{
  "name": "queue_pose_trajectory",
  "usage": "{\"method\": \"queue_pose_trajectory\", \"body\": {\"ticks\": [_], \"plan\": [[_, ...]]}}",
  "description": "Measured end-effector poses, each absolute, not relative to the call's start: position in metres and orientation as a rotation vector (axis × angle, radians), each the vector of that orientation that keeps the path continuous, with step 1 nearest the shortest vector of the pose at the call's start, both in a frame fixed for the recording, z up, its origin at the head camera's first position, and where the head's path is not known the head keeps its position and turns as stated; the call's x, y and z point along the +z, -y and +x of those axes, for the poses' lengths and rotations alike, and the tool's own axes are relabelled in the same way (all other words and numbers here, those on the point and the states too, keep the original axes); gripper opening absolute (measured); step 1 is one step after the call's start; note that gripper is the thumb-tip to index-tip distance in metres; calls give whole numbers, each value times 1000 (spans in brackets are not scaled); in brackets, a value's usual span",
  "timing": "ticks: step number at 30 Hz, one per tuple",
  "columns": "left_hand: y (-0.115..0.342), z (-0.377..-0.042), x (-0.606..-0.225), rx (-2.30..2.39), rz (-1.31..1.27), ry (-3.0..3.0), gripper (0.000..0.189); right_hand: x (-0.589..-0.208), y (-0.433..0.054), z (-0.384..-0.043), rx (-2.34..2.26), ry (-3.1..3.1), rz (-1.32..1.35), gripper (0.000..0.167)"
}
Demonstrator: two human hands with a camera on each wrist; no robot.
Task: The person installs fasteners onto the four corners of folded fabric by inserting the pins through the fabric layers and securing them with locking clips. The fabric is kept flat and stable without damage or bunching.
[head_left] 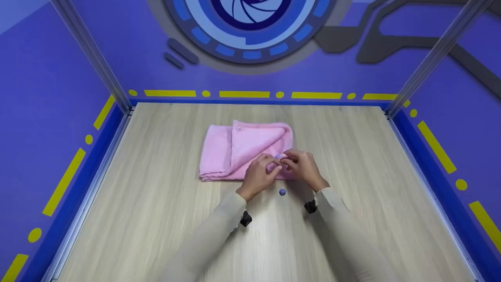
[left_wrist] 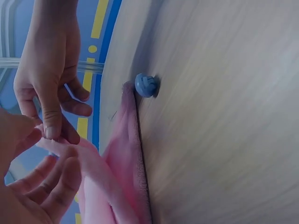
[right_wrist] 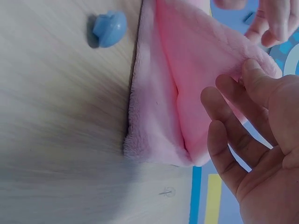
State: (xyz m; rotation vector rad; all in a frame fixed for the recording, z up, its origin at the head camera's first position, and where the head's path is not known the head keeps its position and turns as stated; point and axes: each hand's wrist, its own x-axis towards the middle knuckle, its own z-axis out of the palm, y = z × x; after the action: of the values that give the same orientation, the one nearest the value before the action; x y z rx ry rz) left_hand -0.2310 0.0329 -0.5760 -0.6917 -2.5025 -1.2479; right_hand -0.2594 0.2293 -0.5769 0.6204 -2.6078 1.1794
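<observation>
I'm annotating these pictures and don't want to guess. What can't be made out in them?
Head view: shape of the blue piece seen against the pink cloth; too small.
Left wrist view: rest of the left hand; cut off by the left edge.
Right wrist view: the pink cloth where the right hand pinches it; covered by thumb.
Right wrist view: what the clear, pin-like thing on the table is; too small.

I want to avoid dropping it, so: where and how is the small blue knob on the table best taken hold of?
I would pinch the small blue knob by opposite sides of its rounded cap, coming from above and the near side: the cap seems uppermost, the narrower part beneath, and the pink cloth lies just beyond.
</observation>
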Motion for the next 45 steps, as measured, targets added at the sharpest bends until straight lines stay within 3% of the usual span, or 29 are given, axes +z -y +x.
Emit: {"method": "queue_pose_trajectory", "body": {"ticks": [13, 20, 28, 36, 45], "plan": [[-32, -224, -586, -1201, -765, 2646, 33, -577, -231, -259, 1162, 2602, 590, 10], [-29, -228, -579, -1153, -773, 2634, 35, -576, -233, -257, 1246, 2590, 567, 13], [-12, -248, -555, -1001, -853, 2570, 35, -577, -242, -255, 1267, 2526, 479, 32], [11, -276, -534, -899, -767, 2539, 31, -583, -251, -251, 1246, 2577, 420, 31], [37, -305, -539, -803, -660, 2541, 39, -588, -256, -247, 1299, 2631, 361, 31]]}}
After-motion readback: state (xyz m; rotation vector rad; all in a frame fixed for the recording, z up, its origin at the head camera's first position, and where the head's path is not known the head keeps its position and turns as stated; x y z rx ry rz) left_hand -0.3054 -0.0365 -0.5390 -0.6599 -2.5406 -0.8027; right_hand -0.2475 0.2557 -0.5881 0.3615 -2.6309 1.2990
